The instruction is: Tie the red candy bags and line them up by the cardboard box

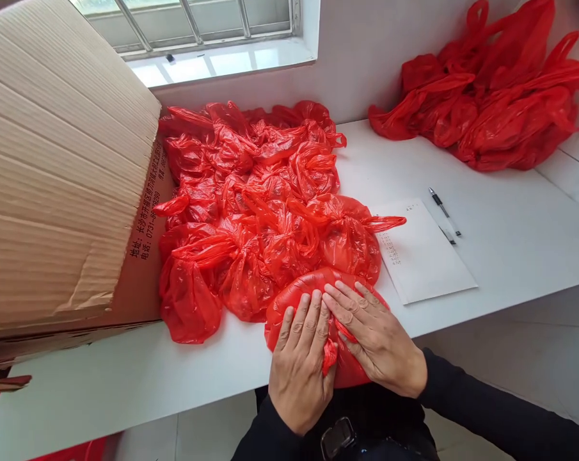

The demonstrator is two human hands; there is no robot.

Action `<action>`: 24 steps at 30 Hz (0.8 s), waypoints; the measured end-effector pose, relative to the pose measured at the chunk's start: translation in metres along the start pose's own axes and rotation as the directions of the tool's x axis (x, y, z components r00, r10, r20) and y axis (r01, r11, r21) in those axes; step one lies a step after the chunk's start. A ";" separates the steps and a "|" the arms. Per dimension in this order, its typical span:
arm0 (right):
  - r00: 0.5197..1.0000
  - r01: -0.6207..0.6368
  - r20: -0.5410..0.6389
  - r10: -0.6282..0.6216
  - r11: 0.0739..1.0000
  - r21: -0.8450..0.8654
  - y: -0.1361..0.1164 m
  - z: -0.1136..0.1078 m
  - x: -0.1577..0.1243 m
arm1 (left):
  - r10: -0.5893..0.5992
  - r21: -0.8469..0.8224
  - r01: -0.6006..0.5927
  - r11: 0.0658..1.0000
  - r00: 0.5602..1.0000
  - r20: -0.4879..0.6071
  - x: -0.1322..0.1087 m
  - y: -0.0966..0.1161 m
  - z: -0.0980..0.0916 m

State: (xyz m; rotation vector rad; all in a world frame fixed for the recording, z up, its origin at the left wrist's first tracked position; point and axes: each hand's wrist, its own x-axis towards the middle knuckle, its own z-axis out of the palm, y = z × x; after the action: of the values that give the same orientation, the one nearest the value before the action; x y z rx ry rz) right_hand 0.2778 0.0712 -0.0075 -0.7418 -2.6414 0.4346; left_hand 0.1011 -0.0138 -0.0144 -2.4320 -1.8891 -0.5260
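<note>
A puffed-out red plastic bag (289, 298) lies at the front edge of the white table, its contents hidden. My left hand (303, 358) presses flat on its near left part, fingers stretched out. Across the right side of the same bag rests my right hand (378, 339), fingers also extended and slightly apart. A crumpled red tip of the bag (330, 356) pokes up between the hands, close to my left thumb. Just beyond, touching or almost touching this bag, sits a tied red bag (349, 246) with its twisted ends pointing sideways.
Several tied red bags (270, 147) crowd the table beside a large open cardboard box (59, 179) on the left. White paper (426, 256) and a black-and-clear pen (443, 210) lie at right. More red bags (485, 102) are heaped against the wall, near the barred window (198, 25).
</note>
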 end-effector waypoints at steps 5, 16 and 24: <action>0.998 -0.014 0.060 0.015 1.000 -0.011 0.002 0.004 -0.004 | 0.004 -0.035 -0.002 0.999 0.998 0.063 0.000 -0.001 0.001; 0.997 -0.048 0.059 0.046 0.998 0.037 0.005 0.013 -0.010 | -0.050 -0.086 0.060 0.994 0.992 0.115 0.000 0.006 0.000; 0.997 -0.029 0.078 0.029 1.000 -0.001 0.006 0.013 -0.012 | -0.041 -0.106 0.054 0.993 0.992 0.121 0.001 0.005 0.001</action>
State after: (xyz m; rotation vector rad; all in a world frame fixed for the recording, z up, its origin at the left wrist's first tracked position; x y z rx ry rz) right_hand 0.2843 0.0670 -0.0247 -0.7792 -2.7060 0.4806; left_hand 0.1067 -0.0144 -0.0142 -2.5458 -2.0202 -0.5105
